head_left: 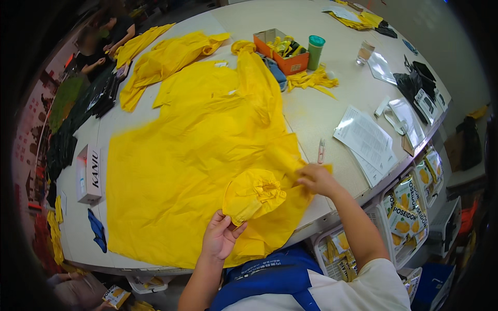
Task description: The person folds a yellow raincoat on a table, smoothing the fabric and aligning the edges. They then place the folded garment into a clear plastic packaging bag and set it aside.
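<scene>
A large yellow garment [171, 171] of thin, wrinkled fabric lies spread over the near part of the table. My left hand [220, 236] pinches the lower edge of a yellow fabric piece with a gathered, elastic-looking opening [254, 196], held above the garment. Whether this piece is joined to the garment, I cannot tell. At the garment's right edge, my right hand [315, 180] has its fingers closed on a fold of the yellow fabric. That fold is smeared by motion, and the fingertips are partly hidden.
A retractable pen-like tool [321, 151] and printed sheets [365, 140] lie right. Farther back stand an orange box [295, 65], a green tumbler [315, 53] and a glass [364, 53]. A white box [89, 176] stands left. Baskets of packages [407, 210] line the right edge. People work at far left.
</scene>
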Action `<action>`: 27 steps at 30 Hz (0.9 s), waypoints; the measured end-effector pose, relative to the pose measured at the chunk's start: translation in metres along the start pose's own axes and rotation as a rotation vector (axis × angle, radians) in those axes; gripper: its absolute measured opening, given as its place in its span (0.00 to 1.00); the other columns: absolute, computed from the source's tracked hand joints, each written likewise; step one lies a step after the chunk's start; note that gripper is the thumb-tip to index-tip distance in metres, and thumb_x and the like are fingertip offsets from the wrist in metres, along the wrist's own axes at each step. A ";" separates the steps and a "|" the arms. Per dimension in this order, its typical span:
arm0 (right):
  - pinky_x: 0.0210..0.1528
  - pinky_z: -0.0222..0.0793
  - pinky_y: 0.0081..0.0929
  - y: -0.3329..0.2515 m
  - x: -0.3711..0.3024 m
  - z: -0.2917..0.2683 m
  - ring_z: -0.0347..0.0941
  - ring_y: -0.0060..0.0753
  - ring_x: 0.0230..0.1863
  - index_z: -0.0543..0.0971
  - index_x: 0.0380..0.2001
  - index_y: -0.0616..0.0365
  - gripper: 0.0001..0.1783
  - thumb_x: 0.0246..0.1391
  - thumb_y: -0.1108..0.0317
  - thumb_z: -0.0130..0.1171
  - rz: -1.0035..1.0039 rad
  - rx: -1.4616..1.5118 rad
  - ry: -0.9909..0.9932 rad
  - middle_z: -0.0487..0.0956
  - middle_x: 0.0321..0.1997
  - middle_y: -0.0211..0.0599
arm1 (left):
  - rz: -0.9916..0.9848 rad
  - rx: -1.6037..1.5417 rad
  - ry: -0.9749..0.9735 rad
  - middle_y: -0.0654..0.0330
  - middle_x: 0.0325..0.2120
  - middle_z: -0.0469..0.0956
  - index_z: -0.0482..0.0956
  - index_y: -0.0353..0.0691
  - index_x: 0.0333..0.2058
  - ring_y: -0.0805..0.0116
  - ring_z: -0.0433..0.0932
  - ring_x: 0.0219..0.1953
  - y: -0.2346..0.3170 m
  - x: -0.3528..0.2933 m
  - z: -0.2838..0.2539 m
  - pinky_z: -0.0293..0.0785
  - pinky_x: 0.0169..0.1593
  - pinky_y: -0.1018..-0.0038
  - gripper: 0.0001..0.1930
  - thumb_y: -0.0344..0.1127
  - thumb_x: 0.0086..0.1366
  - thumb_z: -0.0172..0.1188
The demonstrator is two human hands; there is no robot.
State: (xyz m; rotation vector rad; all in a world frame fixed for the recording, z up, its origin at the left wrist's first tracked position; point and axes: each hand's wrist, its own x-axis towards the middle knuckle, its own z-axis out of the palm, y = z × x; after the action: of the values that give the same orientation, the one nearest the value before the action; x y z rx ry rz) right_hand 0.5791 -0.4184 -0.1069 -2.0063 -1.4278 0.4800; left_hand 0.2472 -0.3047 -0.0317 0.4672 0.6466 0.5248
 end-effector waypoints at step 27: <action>0.28 0.66 0.24 -0.211 -0.021 0.006 0.73 0.28 0.29 0.81 0.34 0.61 0.09 0.46 0.73 0.64 -0.404 0.199 0.322 0.74 0.25 0.34 | -0.011 -0.168 -0.134 0.54 0.37 0.77 0.70 0.38 0.37 0.66 0.78 0.39 0.019 0.006 0.056 0.76 0.49 0.66 0.03 0.30 0.67 0.49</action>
State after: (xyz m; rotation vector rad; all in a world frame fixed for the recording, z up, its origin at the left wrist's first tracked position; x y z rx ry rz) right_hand 0.4186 -0.3900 0.0292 -1.5057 -1.4647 0.1096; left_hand 0.2828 -0.2999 0.0161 0.3368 0.4720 0.5282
